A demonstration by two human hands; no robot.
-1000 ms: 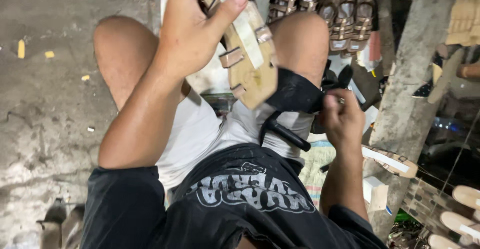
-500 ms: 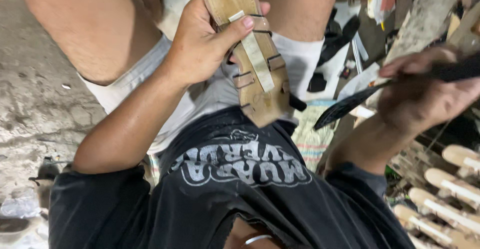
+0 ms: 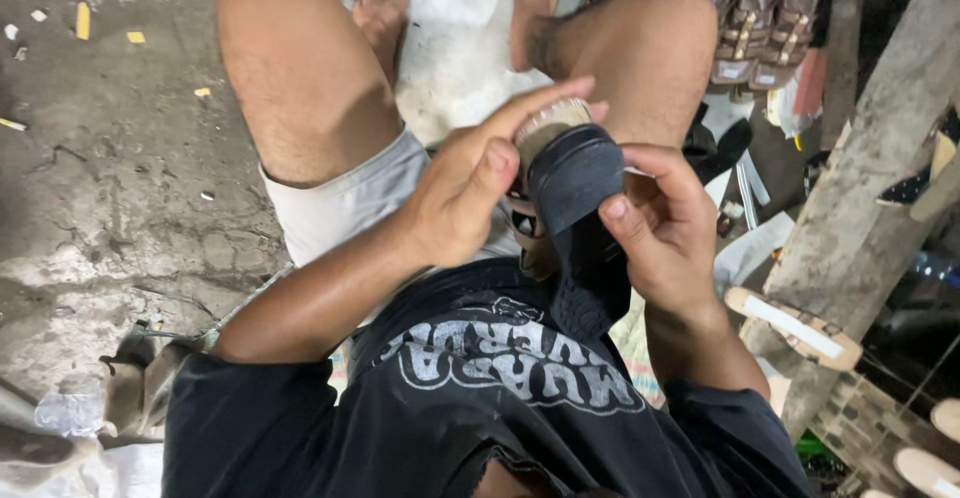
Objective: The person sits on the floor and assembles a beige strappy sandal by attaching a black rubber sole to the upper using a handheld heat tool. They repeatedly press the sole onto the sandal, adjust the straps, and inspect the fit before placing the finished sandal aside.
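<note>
A seated person's left hand (image 3: 470, 193) and right hand (image 3: 665, 223) both grip a sandal (image 3: 570, 198) upright over the lap, its black sole (image 3: 575, 173) facing the camera. It looks light and fairly stiff, with a flexible rubbery sole; the edges offer the surest hold. Beyond the hands lie a white sheet (image 3: 450, 28) on rough concrete floor (image 3: 110, 178) and rows of finished sandals (image 3: 750, 18).
</note>
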